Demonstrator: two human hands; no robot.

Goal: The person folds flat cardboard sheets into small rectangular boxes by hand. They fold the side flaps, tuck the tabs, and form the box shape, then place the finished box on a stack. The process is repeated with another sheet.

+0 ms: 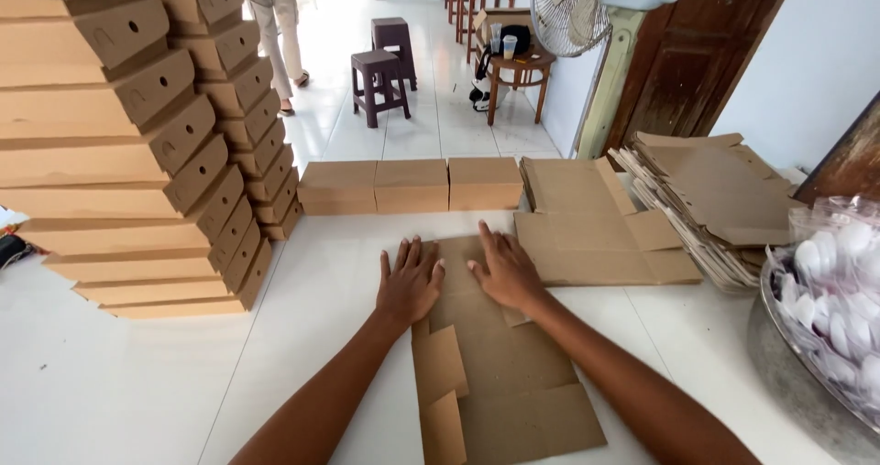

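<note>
White table [302, 337] fills the head view, with tiled floor, two dark stools [385, 71] and a standing fan [573, 7] beyond. Left hand [410, 282] and right hand [504, 268] both lie flat, fingers spread, pressing on the far end of a flat cardboard box blank [495, 364] at table centre; neither grasps anything. Three folded boxes [411, 186] sit in a row just past the hands. A tall leaning stack of finished boxes [137, 144] stands at left, near the blank. Loose flat blanks [596, 227] touch the right hand's side. Risks, as judged: uneven palm pressure could skew the crease; the blank could slide on the smooth top; a left elbow swing could nudge the leaning stack; side flaps could catch on neighbouring blanks.
</note>
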